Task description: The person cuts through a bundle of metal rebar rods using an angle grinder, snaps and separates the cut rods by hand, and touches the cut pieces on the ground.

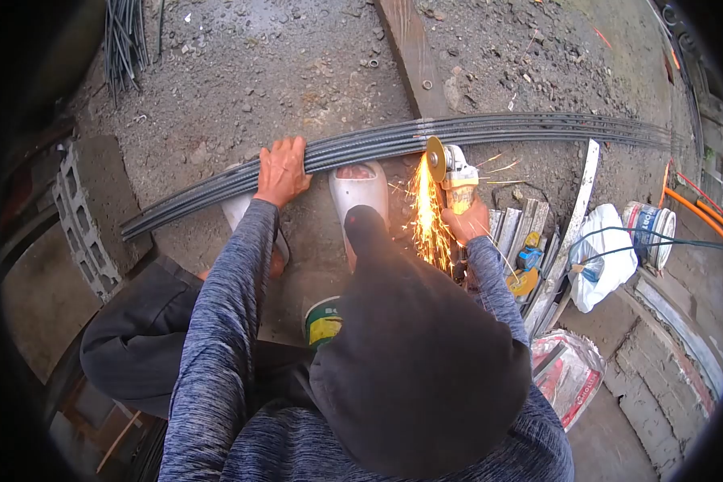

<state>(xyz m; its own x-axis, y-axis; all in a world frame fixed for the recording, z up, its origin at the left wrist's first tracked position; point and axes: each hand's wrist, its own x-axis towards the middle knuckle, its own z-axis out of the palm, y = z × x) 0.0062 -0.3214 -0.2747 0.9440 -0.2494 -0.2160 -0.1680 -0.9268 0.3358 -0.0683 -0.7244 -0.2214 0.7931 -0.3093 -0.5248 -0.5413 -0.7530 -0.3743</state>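
A bundle of long grey steel rods [361, 145] lies crosswise in front of me, its middle over a wooden plank [416, 60]. My left hand [281, 170] is wrapped over the rods left of the middle, pressing on them. My right hand [467, 220] grips an angle grinder [461, 178]. Its yellowish disc [436, 158] touches the near side of the bundle close to the plank. Orange sparks [430, 213] stream from the disc down toward me. The fingers under the grinder body are partly hidden.
A hollow concrete block [84, 229] stands at the left, near the rods' end. Metal bars [522, 225], a white sack [601, 253] and a paint bucket [651, 233] are at the right. My white shoe [358, 193] sits just below the rods. More rods [126, 40] lie at upper left.
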